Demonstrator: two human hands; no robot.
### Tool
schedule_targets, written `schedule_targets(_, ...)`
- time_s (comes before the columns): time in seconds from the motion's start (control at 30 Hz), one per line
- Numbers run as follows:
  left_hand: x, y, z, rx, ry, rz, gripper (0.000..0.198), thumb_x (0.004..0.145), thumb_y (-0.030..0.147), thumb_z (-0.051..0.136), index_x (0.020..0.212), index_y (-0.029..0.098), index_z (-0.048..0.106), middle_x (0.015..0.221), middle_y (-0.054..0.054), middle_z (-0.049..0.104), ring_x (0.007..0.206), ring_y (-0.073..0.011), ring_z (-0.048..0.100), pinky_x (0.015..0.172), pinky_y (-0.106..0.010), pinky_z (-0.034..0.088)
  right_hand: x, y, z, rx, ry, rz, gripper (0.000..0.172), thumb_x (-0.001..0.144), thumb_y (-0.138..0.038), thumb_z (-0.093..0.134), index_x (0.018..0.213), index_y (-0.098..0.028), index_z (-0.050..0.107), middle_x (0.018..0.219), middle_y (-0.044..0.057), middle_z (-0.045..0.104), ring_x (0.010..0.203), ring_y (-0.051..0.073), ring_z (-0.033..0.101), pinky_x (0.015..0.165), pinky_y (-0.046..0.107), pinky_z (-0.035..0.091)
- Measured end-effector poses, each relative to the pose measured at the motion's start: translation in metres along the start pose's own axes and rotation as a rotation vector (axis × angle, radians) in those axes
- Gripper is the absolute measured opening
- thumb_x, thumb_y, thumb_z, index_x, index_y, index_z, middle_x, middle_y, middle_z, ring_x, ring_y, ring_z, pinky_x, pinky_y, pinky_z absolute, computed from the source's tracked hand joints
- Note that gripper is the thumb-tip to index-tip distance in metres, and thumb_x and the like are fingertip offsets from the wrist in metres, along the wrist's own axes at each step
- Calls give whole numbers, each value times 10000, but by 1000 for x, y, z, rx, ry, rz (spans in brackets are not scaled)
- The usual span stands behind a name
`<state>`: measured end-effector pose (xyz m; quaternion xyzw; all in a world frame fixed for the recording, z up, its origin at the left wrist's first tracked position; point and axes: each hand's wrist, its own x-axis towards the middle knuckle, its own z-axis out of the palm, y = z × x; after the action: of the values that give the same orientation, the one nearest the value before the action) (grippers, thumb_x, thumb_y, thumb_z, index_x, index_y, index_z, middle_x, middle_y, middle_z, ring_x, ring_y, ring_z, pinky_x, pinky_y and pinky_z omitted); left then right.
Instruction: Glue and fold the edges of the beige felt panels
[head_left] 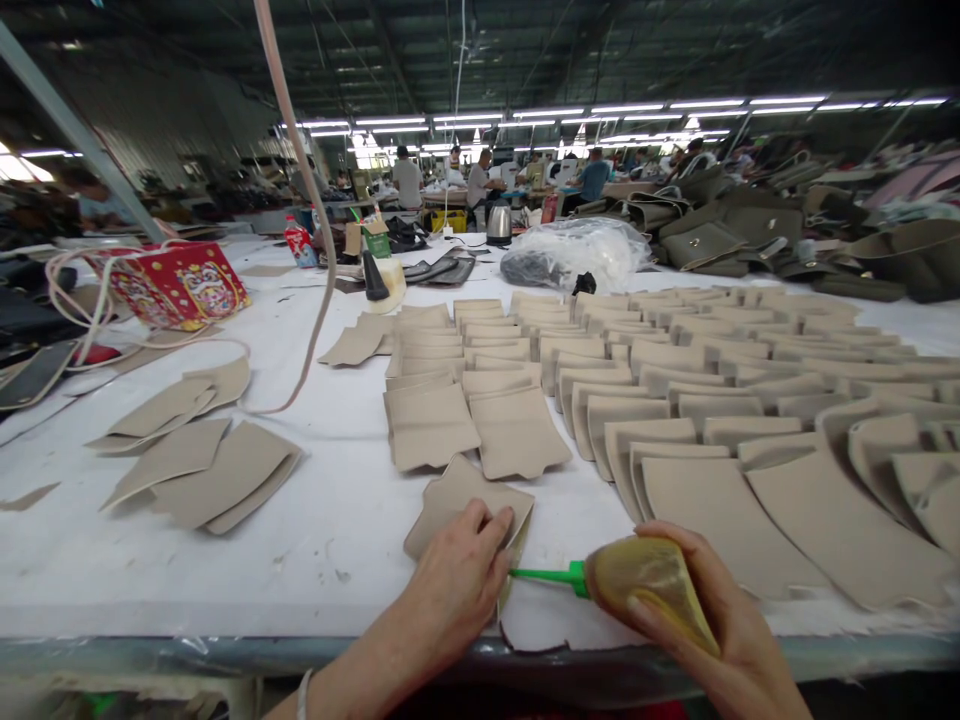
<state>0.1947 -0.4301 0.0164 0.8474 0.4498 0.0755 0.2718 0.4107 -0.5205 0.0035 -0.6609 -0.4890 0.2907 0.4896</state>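
While the left hand rests on a beige panel near the tabletop's front edge, pinch unclear, the right hand wraps its fingers round a squeeze bottle, green nozzle at panel's edge: piece seemingly midway, rowed panels' status untellable.

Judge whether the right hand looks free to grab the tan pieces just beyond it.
Probably not as things stand: the right hand is wrapped around the green-tipped bottle, though the tan pieces lie close by.
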Motion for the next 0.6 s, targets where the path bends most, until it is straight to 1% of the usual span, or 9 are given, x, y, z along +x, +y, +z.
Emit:
schedule_targets(0.07,0,0,0,7,0,-5,377,924,221,355,1277,203,488,1044,-61,512,920,-187,545,843,-289,439,-1,0,1,25,-8,-5,459,768,-494,661,1131,-261,504,1061,-5,586,944,240,563,823,267,389)
schedule_targets(0.13,0,-1,2,17,14,-7,376,925,221,358,1280,212,482,1042,-58,512,918,-183,542,840,-282,440,-4,0,3,64,-36,15,466,757,-486,669,1133,-261,510,1093,-10,579,953,230,561,818,252,392)
schedule_targets(0.2,-1,-3,4,25,28,-3,375,928,223,356,1283,219,476,1044,-55,511,914,-179,539,843,-279,439,-6,-2,3,75,-51,42,463,752,-485,663,1130,-260,519,1080,-15,585,939,225,567,804,247,398)
schedule_targets(0.3,-1,-3,7,35,29,7,375,932,218,348,1286,205,470,1047,-59,512,901,-177,537,847,-285,442,-4,-6,0,38,-52,51,458,757,-498,650,1126,-260,520,1035,-18,596,902,228,578,794,259,400)
schedule_targets(0.37,-1,-3,8,41,25,7,370,931,220,354,1280,198,473,1046,-61,512,895,-178,537,844,-289,446,-2,-8,-1,8,-39,31,453,764,-505,652,1121,-263,514,1041,-18,589,903,228,575,804,263,392)
schedule_targets(0.47,0,-2,7,40,25,1,363,931,223,356,1272,204,478,1038,-57,512,897,-177,537,840,-286,451,-2,-5,-1,25,-40,13,455,769,-499,661,1128,-268,501,1072,-17,577,933,223,564,814,251,389)
schedule_targets(0.6,0,0,4,34,15,-8,370,922,210,360,1271,201,482,1038,-59,513,915,-182,541,853,-297,452,-5,1,2,102,-95,53,476,767,-490,653,1152,-265,488,1057,-22,582,923,215,565,798,239,401)
